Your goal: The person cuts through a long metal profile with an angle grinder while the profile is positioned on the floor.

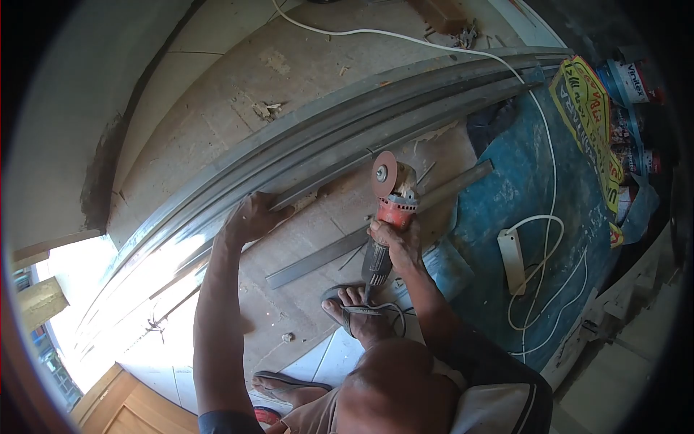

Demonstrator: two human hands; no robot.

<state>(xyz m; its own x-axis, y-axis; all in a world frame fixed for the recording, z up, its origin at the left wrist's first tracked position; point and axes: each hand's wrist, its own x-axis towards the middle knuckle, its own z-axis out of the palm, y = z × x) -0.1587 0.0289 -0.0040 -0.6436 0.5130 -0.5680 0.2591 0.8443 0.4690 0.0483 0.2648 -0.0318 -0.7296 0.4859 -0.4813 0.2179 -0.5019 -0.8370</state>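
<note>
My right hand (399,244) is wrapped round the body of a red and black angle grinder (396,211). Its reddish-brown cutting disc (387,172) faces up and away from me, close to the nearest of the long metal bars. My left hand (253,218) is closed on a long grey metal bar (325,179), at the near side of the bundle; the fingertips are partly hidden. Between my hands and my feet, a shorter flat metal bar (318,259) lies on the floor. The grinder's black cord runs down by my sandalled foot (354,311).
More long metal bars (311,137) lie side by side across the brown board. A white power strip (512,260) with white cables rests on a blue sheet (499,210) at the right. Beyond are a yellow banner (589,116) and paint cans (631,81).
</note>
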